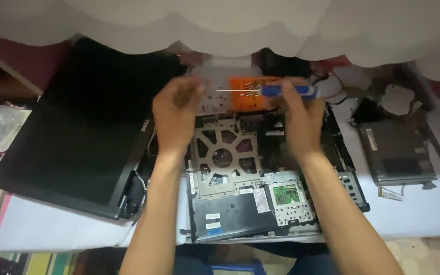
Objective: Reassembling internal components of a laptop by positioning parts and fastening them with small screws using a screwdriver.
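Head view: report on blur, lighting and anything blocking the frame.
Head view: both hands, left hand and right hand, are motion-blurred, as is the blue-handled screwdriver; the opened laptop base below is sharper; a pale out-of-focus cloth covers the top edge; lighting is dim and even, without harsh glare.

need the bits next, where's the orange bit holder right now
In the head view the orange bit holder sits at top centre, beyond the opened laptop base, between both hands and behind the blue-handled screwdriver.

Left hand [175,114], right hand [301,125], bare forearms, no sleeves
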